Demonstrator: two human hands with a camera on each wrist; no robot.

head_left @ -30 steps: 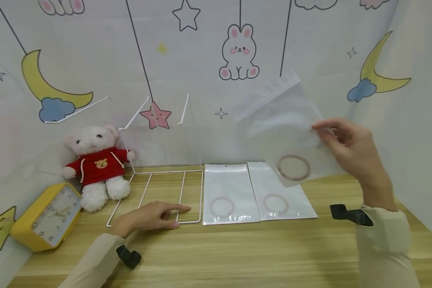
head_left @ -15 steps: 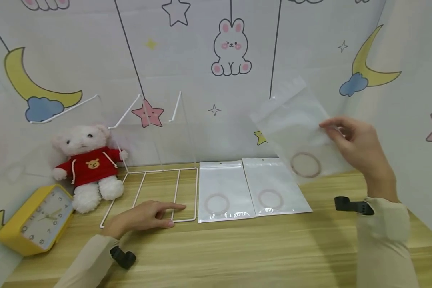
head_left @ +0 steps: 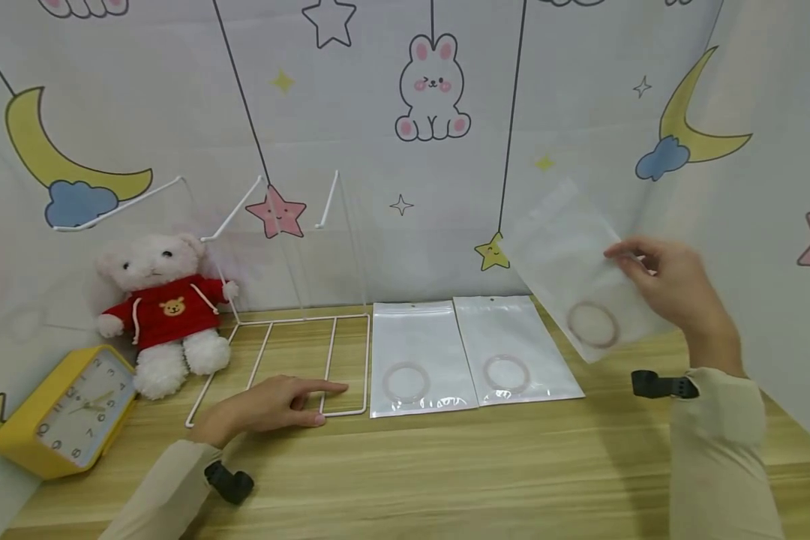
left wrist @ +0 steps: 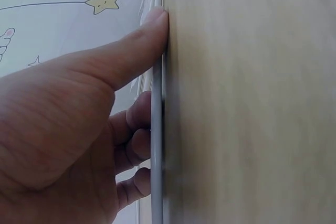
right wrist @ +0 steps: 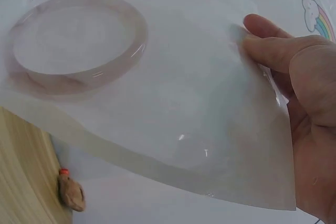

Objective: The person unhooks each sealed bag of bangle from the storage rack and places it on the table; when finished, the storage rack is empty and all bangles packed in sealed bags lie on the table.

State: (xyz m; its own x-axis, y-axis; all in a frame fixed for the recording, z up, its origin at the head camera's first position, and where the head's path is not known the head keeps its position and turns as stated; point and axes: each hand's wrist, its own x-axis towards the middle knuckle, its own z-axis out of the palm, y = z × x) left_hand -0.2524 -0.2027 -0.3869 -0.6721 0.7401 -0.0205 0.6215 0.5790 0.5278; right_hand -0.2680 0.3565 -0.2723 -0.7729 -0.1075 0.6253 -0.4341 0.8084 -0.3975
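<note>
My right hand (head_left: 675,285) pinches one edge of a clear zip bag (head_left: 553,255) between thumb and fingers, holding it tilted in the air above the table's right side. Inside the bag, near its lower end, lies a pale pinkish bangle (right wrist: 139,35). Two more zip bags, a left one (head_left: 415,337) and a right one (head_left: 506,326), lie flat side by side, each with a bangle inside. My left hand (head_left: 270,405) rests at the base of a white wire rack (head_left: 367,360), index finger straight. Its thumb (left wrist: 142,48) touches the front rod.
Upright at the rack's back, several white hooks (head_left: 232,214) stick out toward me. A white teddy bear (head_left: 169,307) in a red hoodie sits left of the rack, beside a yellow alarm clock (head_left: 67,412). A printed curtain (head_left: 378,255) hangs behind the wooden table (head_left: 445,472).
The head view has shifted slightly. My right hand has lowered the held bag and moved it right, away from the two lying bags. My left hand has stayed on the rack.
</note>
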